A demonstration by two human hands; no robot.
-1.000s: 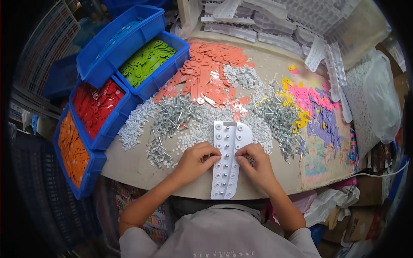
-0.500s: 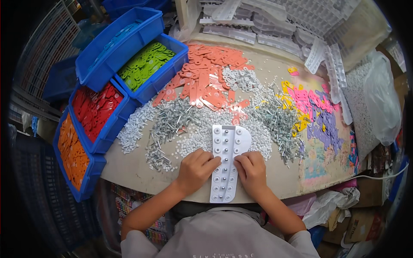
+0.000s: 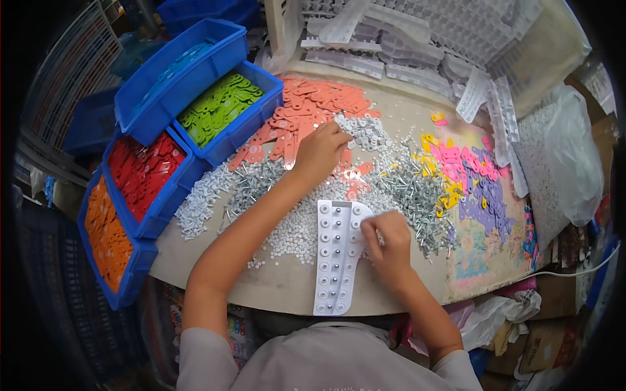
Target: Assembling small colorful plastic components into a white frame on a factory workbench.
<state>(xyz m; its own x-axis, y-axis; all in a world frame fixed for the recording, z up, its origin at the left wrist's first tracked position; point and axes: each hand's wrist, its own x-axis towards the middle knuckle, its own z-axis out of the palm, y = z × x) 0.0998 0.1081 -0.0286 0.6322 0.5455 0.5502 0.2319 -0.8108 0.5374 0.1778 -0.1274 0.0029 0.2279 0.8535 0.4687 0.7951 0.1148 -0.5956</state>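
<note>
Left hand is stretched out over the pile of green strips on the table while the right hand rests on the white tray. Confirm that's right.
Not quite. The head view shows the left hand over the pile of salmon-orange strips on the table, not green ones; the green strips lie in a blue bin. The right hand does rest on the white tray.

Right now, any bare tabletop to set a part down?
Bare strip of tabletop along the near edge, left of the white tray, below the white washers. Crowded elsewhere: screws, salmon tags under the left hand.
</note>
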